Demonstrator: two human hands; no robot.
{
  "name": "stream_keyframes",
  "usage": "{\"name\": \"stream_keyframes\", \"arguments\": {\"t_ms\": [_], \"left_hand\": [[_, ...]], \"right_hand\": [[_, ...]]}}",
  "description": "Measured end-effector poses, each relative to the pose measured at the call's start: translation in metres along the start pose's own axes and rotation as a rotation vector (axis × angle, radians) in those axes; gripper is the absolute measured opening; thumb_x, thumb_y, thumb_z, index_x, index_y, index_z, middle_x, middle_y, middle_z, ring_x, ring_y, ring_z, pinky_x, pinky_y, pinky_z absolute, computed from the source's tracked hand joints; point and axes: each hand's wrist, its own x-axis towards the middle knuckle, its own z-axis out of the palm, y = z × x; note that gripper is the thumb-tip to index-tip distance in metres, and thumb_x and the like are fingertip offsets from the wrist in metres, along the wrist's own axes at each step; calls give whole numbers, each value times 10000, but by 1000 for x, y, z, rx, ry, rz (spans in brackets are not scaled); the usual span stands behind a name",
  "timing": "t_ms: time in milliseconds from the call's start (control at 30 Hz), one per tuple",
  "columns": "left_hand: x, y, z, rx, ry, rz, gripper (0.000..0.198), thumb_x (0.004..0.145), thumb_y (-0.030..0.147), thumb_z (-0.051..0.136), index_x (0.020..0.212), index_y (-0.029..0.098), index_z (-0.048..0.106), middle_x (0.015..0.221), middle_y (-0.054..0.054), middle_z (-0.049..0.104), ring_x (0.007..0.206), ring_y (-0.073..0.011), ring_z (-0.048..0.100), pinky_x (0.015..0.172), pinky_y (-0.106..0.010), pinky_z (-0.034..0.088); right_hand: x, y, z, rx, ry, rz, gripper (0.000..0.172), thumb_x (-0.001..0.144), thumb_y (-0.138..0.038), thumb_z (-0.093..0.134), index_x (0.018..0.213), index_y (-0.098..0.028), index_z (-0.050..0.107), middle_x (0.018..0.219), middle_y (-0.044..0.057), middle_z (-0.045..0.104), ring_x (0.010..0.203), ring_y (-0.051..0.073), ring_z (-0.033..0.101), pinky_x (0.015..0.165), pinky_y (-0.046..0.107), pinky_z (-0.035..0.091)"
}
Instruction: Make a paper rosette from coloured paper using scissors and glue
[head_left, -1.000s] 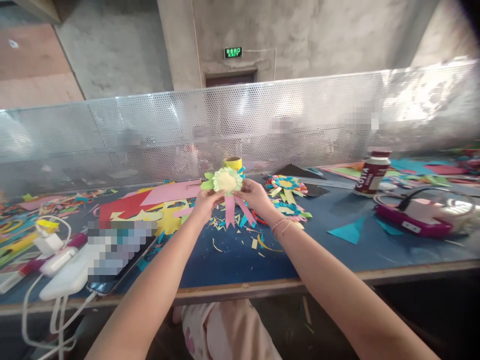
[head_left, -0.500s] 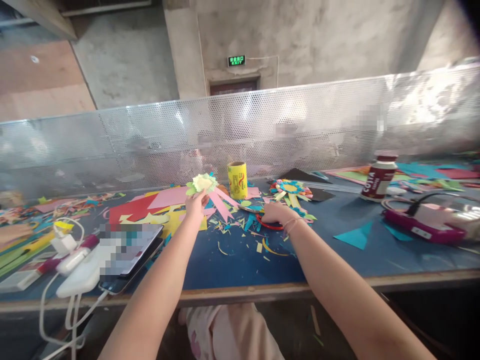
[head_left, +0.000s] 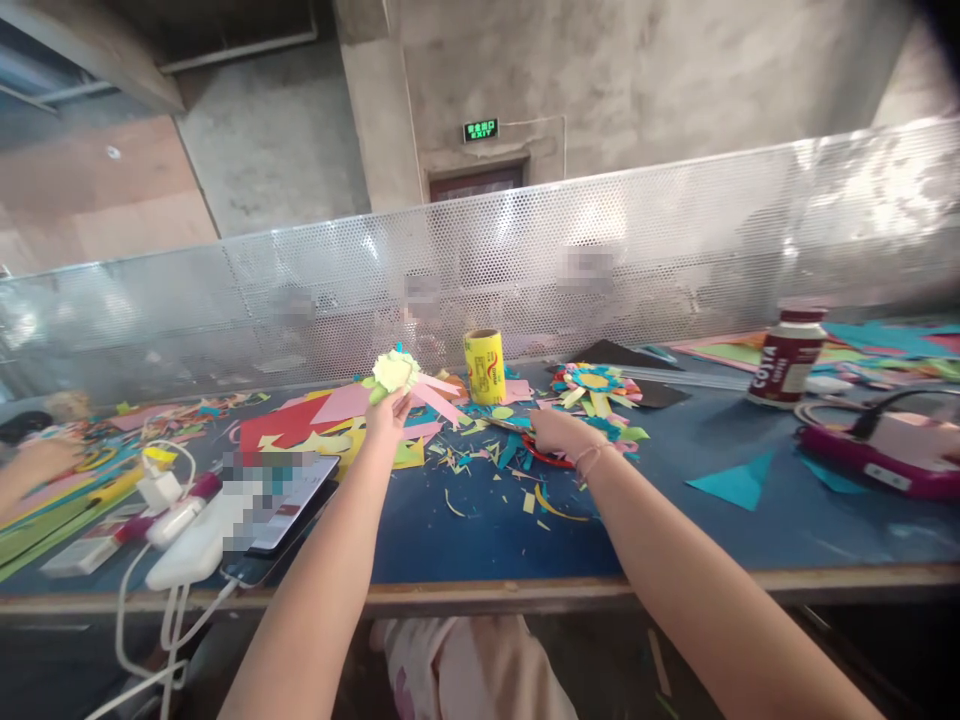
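- Pale yellow-green paper, ruffled at the rim around a flat disc, makes the rosette (head_left: 396,372) that, in the head view, the left hand (head_left: 386,412) holds raised over the far part of the tabletop (head_left: 480,545). Thumb and fingers are pinched close on its lower edge, probably so that the frilled front is not crushed.
- Pink paper tails (head_left: 439,400), flat and strip-like, stick out from the rosette toward the right; an edge grip like this would leave them free.
- The right hand (head_left: 559,432) lies low, fingers curled over the scissors (head_left: 553,461); whether it grips them firmly, or has fingers through the loops, I cannot tell. The smooth red handles are partly covered (the blades reach leftward, among the clippings).
- Thin clippings (head_left: 469,458), slivers and small angular bits, litter the table between the hands, likely where cutting is handiest.
- Just behind them stands a yellow roll (head_left: 486,370), a glossy printed cylinder with a hollow core; upright, it presumably cannot wander off.
- A second rosette (head_left: 596,382), blue-ringed with multicoloured strips, lies beyond the right hand, perhaps set aside there to keep it off the work patch.
- To the left, flat red paper (head_left: 289,425) and a slim phone (head_left: 296,505) lie within easy reach; a sharp-cornered teal triangle (head_left: 735,482) lies well to the right.
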Motion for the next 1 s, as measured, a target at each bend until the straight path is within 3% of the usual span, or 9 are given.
{"name": "stream_keyframes", "arguments": {"t_ms": [133, 300, 400, 567, 767, 900, 1000], "left_hand": [[3, 7, -2, -53, 52, -11, 224, 676, 27, 664, 846, 163, 612, 733, -28, 680, 748, -125, 680, 719, -199, 551], [3, 10, -4, -110, 28, 3, 175, 699, 60, 663, 831, 157, 600, 743, -42, 671, 791, -149, 681, 725, -216, 562], [3, 9, -4, -130, 48, -5, 155, 714, 48, 644, 819, 153, 596, 728, -34, 666, 753, -133, 679, 714, -206, 560], [3, 9, -2, -164, 40, -3, 193, 715, 23, 633, 855, 152, 598, 728, -28, 671, 736, -128, 681, 738, -213, 561], [-1, 11, 1, -180, 27, -9, 202, 725, -9, 609, 852, 149, 610, 709, -26, 679, 685, -113, 675, 704, -188, 562], [-1, 12, 2, -202, 33, 4, 190, 733, -5, 604, 858, 138, 614, 728, -29, 684, 679, -106, 677, 710, -190, 568], [0, 13, 2, -225, 53, 29, 189, 741, 2, 604, 875, 136, 613, 724, -27, 683, 678, -110, 681, 715, -202, 572]], "right_hand": [[-1, 1, 1, -10, 18, -27, 379, 685, -79, 547, 1055, -115, 619, 1021, 178, 658, 902, 289, 647, 684, 312, 456], [5, 3, 6, -39, 135, -29, 480, 698, -121, 563, 1174, -58, 549, 1207, 246, 553, 1150, 334, 525, 828, 351, 452], [5, 4, 7, -26, 83, 9, 506, 675, -150, 582, 1168, -38, 556, 1141, 252, 592, 1063, 334, 584, 781, 363, 476], [-3, 1, 0, -6, -8, -7, 437, 644, -155, 604, 1076, -103, 631, 932, 167, 687, 848, 297, 665, 662, 338, 491], [-2, -1, -1, -57, -58, 5, 384, 670, -107, 575, 1040, -146, 672, 1042, 174, 673, 948, 297, 646, 712, 335, 487], [1, -1, 3, -5, 39, 10, 318, 762, -222, 527, 1032, -112, 653, 1074, 191, 653, 999, 309, 623, 769, 355, 471], [-1, -3, 0, 170, 210, 103, 306, 808, -280, 484, 998, -81, 619, 986, 213, 655, 944, 309, 635, 739, 340, 460]]}}
